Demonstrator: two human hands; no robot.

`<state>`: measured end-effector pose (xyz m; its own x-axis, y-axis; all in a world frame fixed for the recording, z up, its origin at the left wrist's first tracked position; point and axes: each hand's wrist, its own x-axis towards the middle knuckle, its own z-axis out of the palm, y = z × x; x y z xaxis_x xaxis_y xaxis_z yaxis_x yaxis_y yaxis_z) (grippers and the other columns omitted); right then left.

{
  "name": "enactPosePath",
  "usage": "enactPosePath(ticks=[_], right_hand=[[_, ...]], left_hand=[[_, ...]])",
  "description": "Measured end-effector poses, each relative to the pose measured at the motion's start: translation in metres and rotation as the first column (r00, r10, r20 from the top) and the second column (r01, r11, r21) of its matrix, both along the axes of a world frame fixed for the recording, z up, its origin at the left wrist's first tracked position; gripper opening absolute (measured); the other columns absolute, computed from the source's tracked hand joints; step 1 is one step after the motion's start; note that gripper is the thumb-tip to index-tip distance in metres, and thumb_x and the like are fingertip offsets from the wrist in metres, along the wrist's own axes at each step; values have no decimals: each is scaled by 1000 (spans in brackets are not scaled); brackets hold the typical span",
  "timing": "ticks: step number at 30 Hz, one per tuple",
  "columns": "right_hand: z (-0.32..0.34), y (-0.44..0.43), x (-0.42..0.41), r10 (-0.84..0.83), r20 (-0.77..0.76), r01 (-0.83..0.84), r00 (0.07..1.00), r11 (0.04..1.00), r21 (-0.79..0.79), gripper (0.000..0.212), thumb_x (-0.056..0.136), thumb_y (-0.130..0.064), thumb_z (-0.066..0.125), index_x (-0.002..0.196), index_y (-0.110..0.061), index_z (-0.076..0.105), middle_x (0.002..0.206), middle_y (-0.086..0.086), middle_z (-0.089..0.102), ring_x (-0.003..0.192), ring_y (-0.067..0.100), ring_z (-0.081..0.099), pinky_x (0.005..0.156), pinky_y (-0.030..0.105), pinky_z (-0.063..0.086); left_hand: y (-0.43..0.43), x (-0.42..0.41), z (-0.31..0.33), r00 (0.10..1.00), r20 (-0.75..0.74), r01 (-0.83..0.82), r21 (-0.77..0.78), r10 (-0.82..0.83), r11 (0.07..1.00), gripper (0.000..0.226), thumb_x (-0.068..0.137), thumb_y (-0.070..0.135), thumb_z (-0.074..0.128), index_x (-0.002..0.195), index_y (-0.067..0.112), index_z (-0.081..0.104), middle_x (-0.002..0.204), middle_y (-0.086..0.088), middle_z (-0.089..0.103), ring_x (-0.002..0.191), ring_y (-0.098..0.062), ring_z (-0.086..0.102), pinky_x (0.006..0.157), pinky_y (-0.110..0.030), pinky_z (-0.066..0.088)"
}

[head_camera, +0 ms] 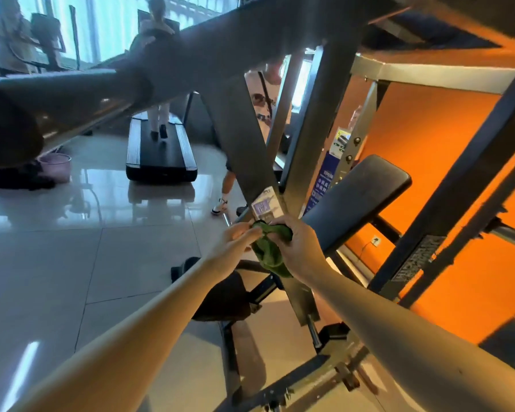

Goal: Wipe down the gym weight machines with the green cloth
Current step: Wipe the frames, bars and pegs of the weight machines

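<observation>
Both our hands meet at the green cloth (269,254): right hand (301,248) curled round the bunch, left hand (235,242) pinching its top edge from 9 o'clock. It lies against the slanted machine bar (241,138), long axis 11-to-5. We judge the right hand nearer.

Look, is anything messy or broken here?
Nothing looks broken or spilled. The only stray thing is a pink basin sitting on the tiled floor at far left. The left hand and right hand hold the green cloth by the machine post.
</observation>
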<state>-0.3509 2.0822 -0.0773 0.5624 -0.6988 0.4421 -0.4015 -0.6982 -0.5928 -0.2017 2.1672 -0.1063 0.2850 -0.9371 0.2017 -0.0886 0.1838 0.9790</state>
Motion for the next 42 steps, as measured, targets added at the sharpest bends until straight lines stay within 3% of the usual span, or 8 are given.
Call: enactPosePath(ticks=[4, 8, 13, 18, 21, 30, 35, 42], right_hand=[[-19, 5, -19, -67, -21, 69, 998, 995, 70, 16, 96, -26, 67, 111, -23, 61, 102, -7, 66, 96, 9, 62, 84, 26, 52], [-41, 3, -45, -250, -87, 263, 964, 946, 192, 33, 93, -28, 70, 120, -20, 54, 110, -1, 54, 96, 17, 56, 75, 32, 45], [-74, 12, -59, -305, 2, 274, 952, 859, 433, 10, 96, -25, 66, 93, -25, 56, 94, 0, 61, 82, 14, 61, 64, 26, 51], [-94, 20, -60, -373, 288, -184, 882, 290, 939, 29, 96, -38, 67, 118, -20, 60, 112, 11, 72, 101, 29, 73, 81, 47, 63], [-101, 21, -63, -489, 406, -360, 772, 189, 913, 22, 98, -18, 66, 118, -9, 62, 114, 17, 72, 103, 33, 72, 83, 49, 63], [-70, -34, -23, -472, 381, 189, 795, 790, 584, 30, 89, -8, 69, 112, -25, 63, 116, -1, 58, 102, 10, 60, 89, 29, 57], [-77, -52, 26, -435, 452, 278, 779, 885, 373, 21, 93, -12, 70, 113, -17, 66, 115, -12, 45, 109, 10, 53, 96, 22, 52], [-137, -78, 51, -314, 575, 395, 755, 919, -17, 17, 82, -7, 77, 98, -7, 71, 120, 0, 53, 114, -2, 44, 100, 16, 43]], left_hand=[[8, -23, -14, 980, 178, -102, 65, 89, 993, 8, 100, 15, 62, 93, 16, 64, 89, 1, 67, 77, 8, 67, 64, -9, 51], [1, -44, -29, 910, 354, -273, 124, 214, 954, 19, 100, 21, 62, 82, 18, 61, 76, 1, 62, 62, -5, 60, 53, -8, 45], [-9, -68, -43, 852, 433, -390, 152, 294, 908, 24, 101, 25, 60, 78, 20, 57, 74, 1, 57, 69, -12, 57, 53, -12, 40], [-8, -89, -49, 834, 526, -335, 239, 169, 911, 25, 104, 27, 56, 79, 25, 54, 76, 5, 57, 64, -4, 56, 54, -8, 43], [-5, -96, -52, 830, 542, -310, 245, 136, 919, 27, 102, 22, 60, 76, 26, 57, 72, 6, 59, 60, 0, 59, 54, -7, 43], [-44, -53, -26, 826, 309, -526, 121, 471, 842, 18, 97, 27, 68, 110, 15, 63, 100, 4, 64, 89, -8, 62, 71, -19, 47], [-84, -19, -32, 821, 216, -551, 51, 529, 833, 20, 97, 24, 68, 114, 16, 61, 109, -1, 70, 98, -14, 70, 82, -36, 63], [-113, -6, -83, 810, 142, -542, -194, 570, 818, 23, 98, 23, 66, 116, 10, 58, 106, 2, 69, 90, -8, 69, 67, -12, 53]])
